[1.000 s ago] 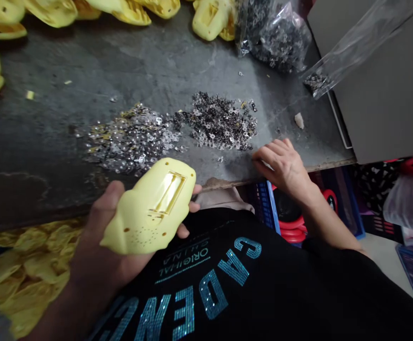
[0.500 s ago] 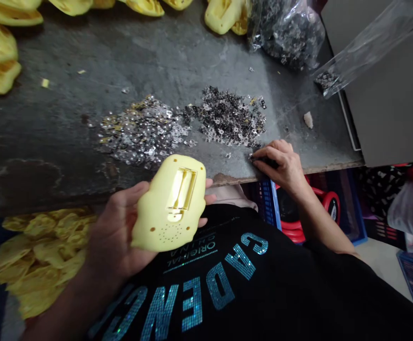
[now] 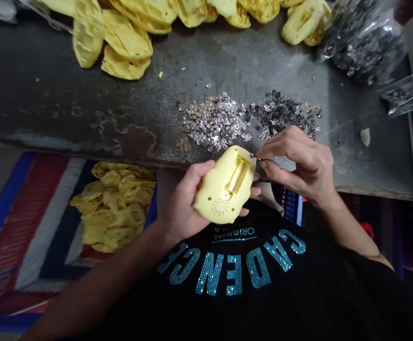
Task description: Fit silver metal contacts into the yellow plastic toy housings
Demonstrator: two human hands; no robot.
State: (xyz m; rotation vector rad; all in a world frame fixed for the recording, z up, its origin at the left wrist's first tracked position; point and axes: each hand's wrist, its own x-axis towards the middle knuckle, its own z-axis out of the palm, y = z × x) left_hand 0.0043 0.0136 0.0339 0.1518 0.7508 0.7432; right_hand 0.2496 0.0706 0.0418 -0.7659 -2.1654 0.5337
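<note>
My left hand [image 3: 187,201] is wrapped round a yellow plastic toy housing [image 3: 215,189], its outer side facing up. That side shows a rectangular battery compartment, small screw holes and a ring of speaker holes. My right hand [image 3: 304,163] pinches a small metal contact piece [image 3: 255,157] between thumb and forefinger, at the upper right edge of the housing near the compartment. Just beyond the housing lie a pile of silvery metal contact pieces [image 3: 215,121] and a darker pile of metal contact pieces [image 3: 284,113], partly hidden by my right hand.
Yellow plastic shells [image 3: 128,42] line the back of the grey worktable [image 3: 114,109]. Clear bags of metal pieces [image 3: 373,47] stand at the back right, near a whitish lump [image 3: 364,137]. Below the table edge at left, more yellow shells [image 3: 116,203] fill a striped container.
My right hand has come from the table edge to the housing with a small piece in its fingers. The view has shifted left, and the housing stays in my left hand.
</note>
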